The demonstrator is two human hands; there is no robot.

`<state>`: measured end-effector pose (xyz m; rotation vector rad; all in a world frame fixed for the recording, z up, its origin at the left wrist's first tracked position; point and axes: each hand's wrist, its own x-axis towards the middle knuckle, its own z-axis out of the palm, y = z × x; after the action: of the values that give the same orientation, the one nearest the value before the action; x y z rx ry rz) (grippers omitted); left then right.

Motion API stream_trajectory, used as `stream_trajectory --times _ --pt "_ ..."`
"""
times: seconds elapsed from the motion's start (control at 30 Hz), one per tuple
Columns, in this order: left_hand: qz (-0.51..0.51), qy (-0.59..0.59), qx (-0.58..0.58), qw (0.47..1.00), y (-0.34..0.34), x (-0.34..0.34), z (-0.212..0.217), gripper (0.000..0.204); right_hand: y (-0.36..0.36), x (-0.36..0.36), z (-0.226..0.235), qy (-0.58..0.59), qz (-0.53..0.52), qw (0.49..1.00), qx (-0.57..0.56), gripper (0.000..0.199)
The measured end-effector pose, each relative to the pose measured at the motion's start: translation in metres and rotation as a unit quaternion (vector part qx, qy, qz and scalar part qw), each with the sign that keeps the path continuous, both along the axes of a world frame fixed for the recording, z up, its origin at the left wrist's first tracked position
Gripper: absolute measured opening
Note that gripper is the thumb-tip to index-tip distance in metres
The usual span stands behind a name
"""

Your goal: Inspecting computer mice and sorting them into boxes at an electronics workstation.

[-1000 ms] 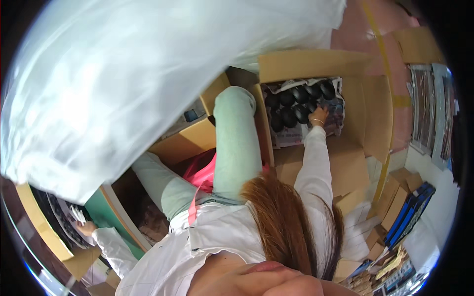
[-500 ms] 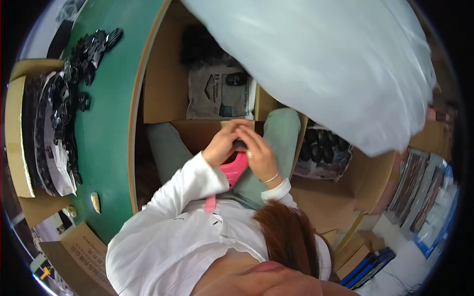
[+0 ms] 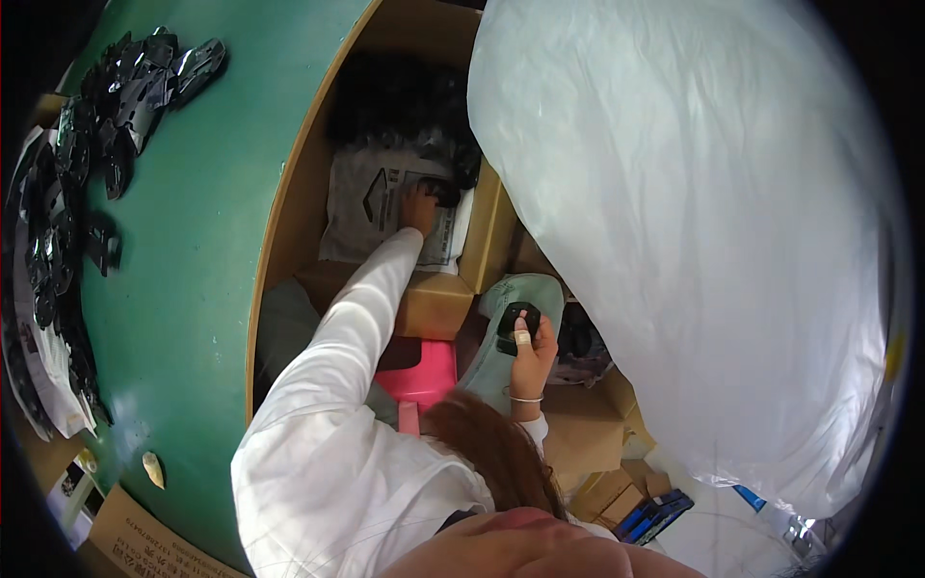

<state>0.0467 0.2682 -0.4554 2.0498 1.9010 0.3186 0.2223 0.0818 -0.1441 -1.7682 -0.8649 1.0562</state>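
My left hand [image 3: 418, 209] reaches down into a cardboard box [image 3: 493, 231]. Its fingers close on the near end of a dark, rounded plastic part [image 3: 441, 190], which lies on a printed plastic bag [image 3: 358, 197]. Over my right knee, my right hand [image 3: 534, 358] grips a black plastic shell piece [image 3: 518, 323]. The thumb presses on the inside of that piece, while the other fingers are mostly hidden behind it. Deeper in the box is a pile of black parts [image 3: 400, 106], dim and blurred.
A green tabletop [image 3: 202, 260] runs along my left, with glossy black parts [image 3: 135, 91] heaped on it. A large whitish plastic bag [image 3: 694, 222] bulges at the right. Below me is a pink plastic seat [image 3: 432, 376]. Another open carton [image 3: 568, 424] stands by my right leg.
My hands were together over my lap and have come apart. The left has gone forward into the box; the right has moved right with the black shell piece. The view has shifted too.
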Motion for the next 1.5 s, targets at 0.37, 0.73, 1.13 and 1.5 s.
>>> stream_trajectory --times 0.37,0.73,1.13,1.5 --pt "0.101 -0.927 -0.354 0.074 -0.156 -0.028 0.361 0.058 0.018 -0.049 0.122 -0.048 0.079 0.929 0.358 0.013" --pt "0.002 -0.929 -0.253 0.270 -0.229 -0.030 0.451 0.068 -0.054 -0.060 0.182 -0.242 0.176 0.791 0.534 0.010" --pt "-0.056 -0.857 -0.188 0.477 -0.251 -0.038 0.442 0.061 -0.084 -0.059 0.220 -0.280 0.228 0.829 0.426 0.014" --pt "0.069 -0.743 -0.063 0.662 -0.255 -0.034 0.444 0.046 -0.091 -0.066 0.196 -0.171 0.240 0.901 0.318 0.033"
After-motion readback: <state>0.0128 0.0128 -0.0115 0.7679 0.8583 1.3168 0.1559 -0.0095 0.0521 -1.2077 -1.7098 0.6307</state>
